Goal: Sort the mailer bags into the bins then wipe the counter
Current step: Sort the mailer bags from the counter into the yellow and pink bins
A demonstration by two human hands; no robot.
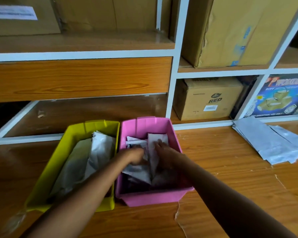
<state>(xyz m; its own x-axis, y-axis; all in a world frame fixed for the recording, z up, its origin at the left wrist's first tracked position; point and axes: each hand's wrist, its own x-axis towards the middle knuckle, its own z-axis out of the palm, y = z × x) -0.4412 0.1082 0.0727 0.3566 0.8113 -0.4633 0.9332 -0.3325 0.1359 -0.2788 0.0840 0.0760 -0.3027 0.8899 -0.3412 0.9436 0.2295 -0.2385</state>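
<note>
While we press them down: the mailer bags in the pink bin (145,197) are small white ones (139,170), crumpled and piled inside it.
Yellow bin (70,134): it stands just beside the pink one, on its left, walls touching or nearly so; we see larger pale mailer bags (96,152) lying in it.
Bags still to sort: a flat stack of grey mailer bags (272,143) lies on the table (230,169), well apart to the right, near the shelf unit (172,79).
Progress: we judge the sorting is partly done, because both bins hold bags and the grey stack is not yet in any bin; the wiping is not begun, and we see no cloth.
Left hand (136,156): it reaches across the near corner of the yellow bin into the pink bin, and its fingers look curled on the white bags, but blur hides the real grip, so we cannot tell.
Right hand (162,150): it comes from the right, palm down, fingers (159,143) spread flat and released on top of the white bags.
Table edge: a thin strip of clear film (178,219) lies in front of the pink bin.
</note>
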